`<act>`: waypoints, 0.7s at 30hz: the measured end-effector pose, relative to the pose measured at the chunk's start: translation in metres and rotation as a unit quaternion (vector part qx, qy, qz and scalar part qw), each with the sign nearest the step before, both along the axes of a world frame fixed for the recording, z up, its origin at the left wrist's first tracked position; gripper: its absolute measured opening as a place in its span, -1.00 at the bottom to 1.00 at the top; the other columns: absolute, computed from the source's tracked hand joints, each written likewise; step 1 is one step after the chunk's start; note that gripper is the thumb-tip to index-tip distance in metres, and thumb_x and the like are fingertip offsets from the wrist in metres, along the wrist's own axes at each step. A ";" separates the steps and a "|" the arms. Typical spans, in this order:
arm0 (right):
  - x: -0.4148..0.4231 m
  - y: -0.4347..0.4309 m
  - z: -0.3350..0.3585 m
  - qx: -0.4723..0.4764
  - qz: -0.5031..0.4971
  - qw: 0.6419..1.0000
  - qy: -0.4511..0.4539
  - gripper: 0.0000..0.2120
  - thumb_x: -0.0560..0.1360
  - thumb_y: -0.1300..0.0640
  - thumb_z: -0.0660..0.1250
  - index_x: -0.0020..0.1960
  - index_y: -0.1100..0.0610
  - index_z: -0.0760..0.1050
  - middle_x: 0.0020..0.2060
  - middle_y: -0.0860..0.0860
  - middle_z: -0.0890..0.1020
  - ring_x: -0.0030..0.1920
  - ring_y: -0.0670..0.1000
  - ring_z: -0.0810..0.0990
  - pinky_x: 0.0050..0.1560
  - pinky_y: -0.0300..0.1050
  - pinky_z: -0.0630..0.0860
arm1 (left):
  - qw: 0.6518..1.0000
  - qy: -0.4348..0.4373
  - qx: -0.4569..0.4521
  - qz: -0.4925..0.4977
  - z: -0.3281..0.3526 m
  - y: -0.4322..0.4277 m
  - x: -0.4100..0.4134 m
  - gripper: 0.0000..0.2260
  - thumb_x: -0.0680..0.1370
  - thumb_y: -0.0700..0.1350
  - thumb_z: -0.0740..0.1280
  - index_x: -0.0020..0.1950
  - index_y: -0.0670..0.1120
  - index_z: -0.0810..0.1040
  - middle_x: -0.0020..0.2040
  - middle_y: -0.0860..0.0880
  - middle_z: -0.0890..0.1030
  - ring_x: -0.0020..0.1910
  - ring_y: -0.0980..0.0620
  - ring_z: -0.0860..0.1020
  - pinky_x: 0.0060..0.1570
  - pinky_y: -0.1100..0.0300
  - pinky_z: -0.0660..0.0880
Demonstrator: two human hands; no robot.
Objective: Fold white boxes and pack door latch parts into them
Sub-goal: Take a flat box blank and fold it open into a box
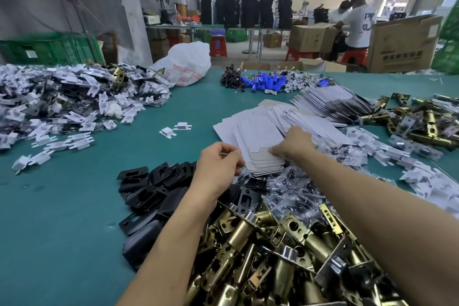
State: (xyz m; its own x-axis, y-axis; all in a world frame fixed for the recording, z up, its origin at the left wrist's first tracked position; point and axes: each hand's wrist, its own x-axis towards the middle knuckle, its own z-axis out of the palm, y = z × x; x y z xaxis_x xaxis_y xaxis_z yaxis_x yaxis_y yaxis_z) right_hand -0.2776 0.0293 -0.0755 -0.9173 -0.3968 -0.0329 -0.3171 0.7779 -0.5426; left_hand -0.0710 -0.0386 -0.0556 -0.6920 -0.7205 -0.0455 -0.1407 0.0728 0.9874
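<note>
You've got the flat white box blanks fanned out in the middle of the table, just past the heaps you'll be packing from. That makes sense to me: the brass latch bolts sit right under your forearms, the black strike plates are next to your left wrist, and the little clear bags are on the right, so each part is a short reach once a box is up.

Your right hand is down on the stack, and its fingers are curled onto the near flap of the top blank. It looks like a narrow pinch to peel one sheet off. Your left hand is curled too, with its fingertips against the stack's near-left edge. My guess is it's there to stop the rest sliding, but I can't tell if it's really gripping anything.

The fanning helps too, since every flap edge sticks out a bit and you can catch just one.

As for direction, the blanks lie flat with their long axis running away from you, leaning a little left at the far end. The rounded tuck flaps point back toward you, at the edge of the bag heap. A second, tidier row of blanks sits farther back on the right.
</note>
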 end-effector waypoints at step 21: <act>0.122 0.124 0.100 -0.400 0.160 0.799 -0.420 -0.90 0.40 0.18 0.40 -0.15 0.18 0.50 -0.44 0.05 0.55 -0.50 -0.10 0.48 -0.52 -0.33 0.42 | 0.941 0.193 0.276 -0.016 0.044 0.020 0.018 -0.20 0.40 0.11 0.56 0.50 -0.07 0.25 0.25 -0.22 0.60 0.18 -0.17 0.66 0.14 -0.17 0.61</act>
